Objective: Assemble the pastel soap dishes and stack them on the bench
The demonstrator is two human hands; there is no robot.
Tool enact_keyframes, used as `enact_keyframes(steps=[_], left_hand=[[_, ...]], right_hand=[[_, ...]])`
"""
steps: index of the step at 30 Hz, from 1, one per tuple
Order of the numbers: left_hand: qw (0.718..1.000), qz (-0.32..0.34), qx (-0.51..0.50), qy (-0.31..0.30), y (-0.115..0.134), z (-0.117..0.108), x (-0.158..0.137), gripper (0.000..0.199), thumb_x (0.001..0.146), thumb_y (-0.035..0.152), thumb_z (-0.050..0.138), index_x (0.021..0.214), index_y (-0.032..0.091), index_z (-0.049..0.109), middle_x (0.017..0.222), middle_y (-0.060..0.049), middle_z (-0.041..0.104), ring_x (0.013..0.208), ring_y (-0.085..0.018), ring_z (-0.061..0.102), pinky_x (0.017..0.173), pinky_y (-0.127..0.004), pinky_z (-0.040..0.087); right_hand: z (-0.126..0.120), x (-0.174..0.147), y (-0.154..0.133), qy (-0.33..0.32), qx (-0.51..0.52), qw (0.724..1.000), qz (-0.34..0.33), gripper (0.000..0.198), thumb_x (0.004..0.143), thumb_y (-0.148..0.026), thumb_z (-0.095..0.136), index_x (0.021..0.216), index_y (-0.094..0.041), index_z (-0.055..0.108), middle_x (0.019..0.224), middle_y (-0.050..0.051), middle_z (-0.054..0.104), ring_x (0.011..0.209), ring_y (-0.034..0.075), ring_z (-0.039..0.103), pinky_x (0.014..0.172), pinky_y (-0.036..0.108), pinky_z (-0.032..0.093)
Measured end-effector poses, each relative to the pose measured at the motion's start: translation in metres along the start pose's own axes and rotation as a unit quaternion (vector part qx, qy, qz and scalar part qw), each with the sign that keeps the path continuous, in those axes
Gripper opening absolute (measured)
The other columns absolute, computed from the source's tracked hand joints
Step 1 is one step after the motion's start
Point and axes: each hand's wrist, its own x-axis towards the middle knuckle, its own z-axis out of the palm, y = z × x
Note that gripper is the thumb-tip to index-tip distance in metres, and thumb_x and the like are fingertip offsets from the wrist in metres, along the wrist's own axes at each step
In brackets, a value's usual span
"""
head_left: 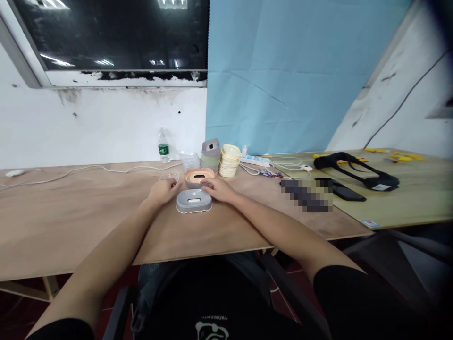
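Left hand (pixel 164 190): curled by a clear dish (pixel 173 175); can't tell if holding.
Right hand (pixel 218 189): bent fingers near both boxes; can't tell its grip.
Gray box (pixel 185 201): on the table (pixel 166 238), nearer the person than the peach-topped box (pixel 191 177).

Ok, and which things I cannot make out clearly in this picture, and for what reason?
In the head view:
Left hand: its back hides the fingertips, so any grip on the clear plastic piece cannot be told.
Right hand: its fingers cover part of the peach slotted dish.
Green-labelled bottle: print too small.
Dark object: masked by pixelation.
Blue sheet: cut off by the top edge.
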Motion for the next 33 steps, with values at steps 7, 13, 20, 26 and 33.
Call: enact_keyframes(steps=[7, 13, 20, 26, 33], left_hand=[[0.990, -0.100, 0.072, -0.062, -0.030, 0.008, 0.008, 0.046, 0.080, 0.049, 0.052, 0.115, 0.021, 0.064, 0.122, -0.013, 0.061, 0.098, -0.028, 0.063, 0.078, -0.033, 0.048], [0.991, -0.125, 0.022, -0.037, -0.031, 0.002, 0.007, 0.030, 0.073, 0.044, 0.061, 0.092, 0.021, 0.063, 0.094, -0.009, 0.068, 0.083, -0.025, 0.063, 0.067, -0.030, 0.044], [0.954, -0.018, -0.160, 0.254, -0.014, -0.013, 0.005, 0.040, 0.081, 0.049, 0.058, 0.107, 0.018, 0.059, 0.087, -0.004, 0.062, 0.069, -0.015, 0.055, 0.066, -0.027, 0.044], [0.905, 0.018, -0.351, 0.240, 0.003, 0.000, 0.006, 0.045, 0.086, 0.051, 0.053, 0.116, 0.017, 0.056, 0.069, 0.002, 0.055, 0.056, -0.010, 0.051, 0.057, -0.023, 0.044], [0.897, -0.027, -0.430, 0.098, 0.020, 0.006, 0.001, 0.060, 0.083, 0.058, 0.055, 0.121, 0.012, 0.053, 0.057, 0.003, 0.057, 0.038, -0.010, 0.047, 0.041, -0.022, 0.038]], right_hand=[[0.000, 0.001, 0.007, 0.042, -0.004, 0.999, 0.005, 0.029, 0.087, -0.034, 0.057, 0.110, -0.019, 0.067, 0.073, 0.001, 0.068, 0.063, 0.012, 0.056, 0.063, 0.023, 0.037], [0.000, 0.000, 0.007, 0.042, -0.010, 0.999, 0.005, 0.029, 0.087, -0.034, 0.057, 0.111, -0.021, 0.067, 0.071, 0.000, 0.067, 0.062, 0.012, 0.055, 0.061, 0.023, 0.036], [-0.005, -0.001, 0.003, 0.097, 0.025, 0.995, 0.017, 0.038, 0.087, -0.037, 0.056, 0.119, -0.018, 0.062, 0.068, -0.001, 0.062, 0.062, 0.013, 0.054, 0.060, 0.024, 0.036], [-0.003, 0.000, 0.003, 0.099, 0.097, 0.990, -0.001, 0.049, 0.088, -0.048, 0.052, 0.126, -0.017, 0.056, 0.067, -0.002, 0.061, 0.060, 0.013, 0.052, 0.059, 0.024, 0.037], [0.008, 0.009, 0.018, 0.138, 0.216, 0.965, 0.053, 0.043, 0.081, -0.053, 0.059, 0.102, -0.016, 0.064, 0.064, -0.002, 0.059, 0.059, 0.013, 0.055, 0.059, 0.024, 0.043]])
